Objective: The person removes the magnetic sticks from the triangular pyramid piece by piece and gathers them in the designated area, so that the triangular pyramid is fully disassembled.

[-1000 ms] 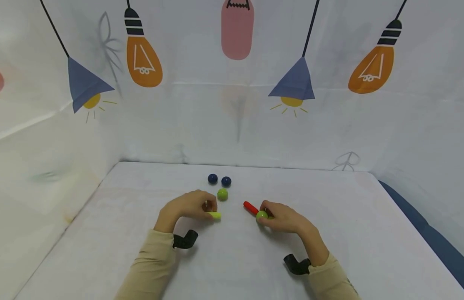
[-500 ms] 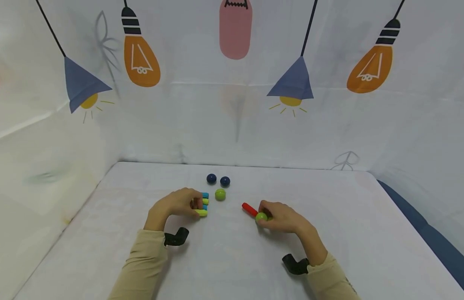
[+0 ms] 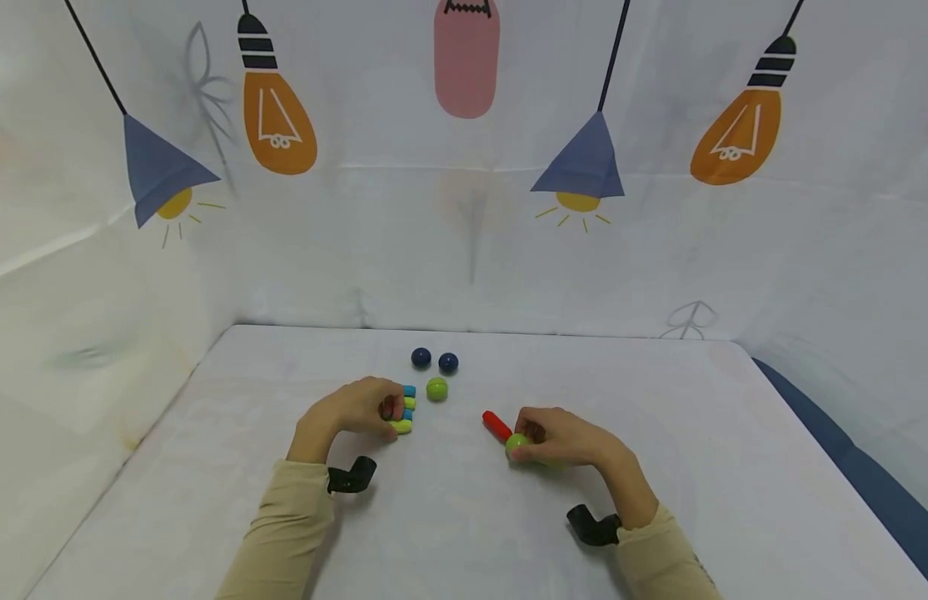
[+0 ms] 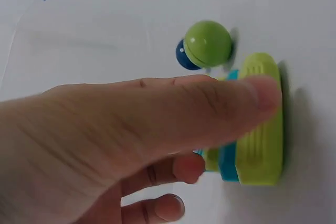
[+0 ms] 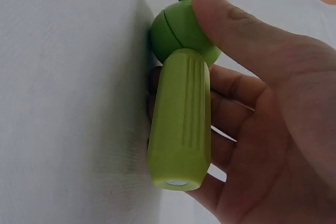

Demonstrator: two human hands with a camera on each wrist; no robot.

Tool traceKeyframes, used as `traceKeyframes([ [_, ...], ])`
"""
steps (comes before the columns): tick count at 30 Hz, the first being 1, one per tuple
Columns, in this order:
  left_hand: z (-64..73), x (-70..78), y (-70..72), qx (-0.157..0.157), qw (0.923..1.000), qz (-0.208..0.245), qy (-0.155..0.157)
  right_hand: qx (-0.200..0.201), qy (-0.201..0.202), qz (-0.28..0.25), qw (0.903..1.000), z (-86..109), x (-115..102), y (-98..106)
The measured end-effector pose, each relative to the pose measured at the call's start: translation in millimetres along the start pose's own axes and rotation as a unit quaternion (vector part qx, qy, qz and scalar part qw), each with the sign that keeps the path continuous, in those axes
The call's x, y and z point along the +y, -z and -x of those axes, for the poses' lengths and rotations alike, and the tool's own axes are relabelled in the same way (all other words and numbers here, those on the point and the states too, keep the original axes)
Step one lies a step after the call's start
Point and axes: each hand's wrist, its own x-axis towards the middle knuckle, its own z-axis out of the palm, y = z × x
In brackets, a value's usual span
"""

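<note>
My left hand pinches a row of short toy building rods lying side by side, with the thumb along the nearest yellow-green rod. A blue rod lies against it, with further rods partly hidden by the fingers. Over on the right, my right hand pinches a green ball between thumb and fingers. A yellow-green rod with a silvery end meets this ball and points toward the wrist camera. In the head view, a red rod reaches from the ball to the upper left.
A second green ball rests on the white table, just beyond the left hand's rods. Two dark blue balls stand farther back. A printed white sheet hangs behind the table's far edge.
My left hand has moved left with its rods, and more of the row now shows. The right hand has drawn its ball slightly toward me, with the red rod moving along too.
</note>
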Motion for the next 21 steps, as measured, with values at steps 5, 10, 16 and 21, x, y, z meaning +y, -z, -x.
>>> traceKeyframes([
  [5, -8.1, 21.2, -10.3, 0.058, 0.9933, -0.027, -0.096, -0.010, 0.014, -0.011, 0.9998, -1.0, -0.1, -0.7],
  [10, -26.3, 57.4, -39.9, 0.061, 0.9806, -0.071, -0.172, -0.014, 0.030, -0.010, 0.9994, -3.9, -0.2, -4.8],
  [16, -38.6, 82.3, -65.9, 0.029, 0.9755, -0.125, -0.179, -0.007, 0.046, 0.002, 0.9989, -6.0, 0.5, -8.1],
  [21, -42.1, 83.8, -72.0, 0.052, 0.9725, -0.159, -0.162, -0.002, 0.046, 0.007, 0.9989, -6.4, 0.1, -10.4],
])
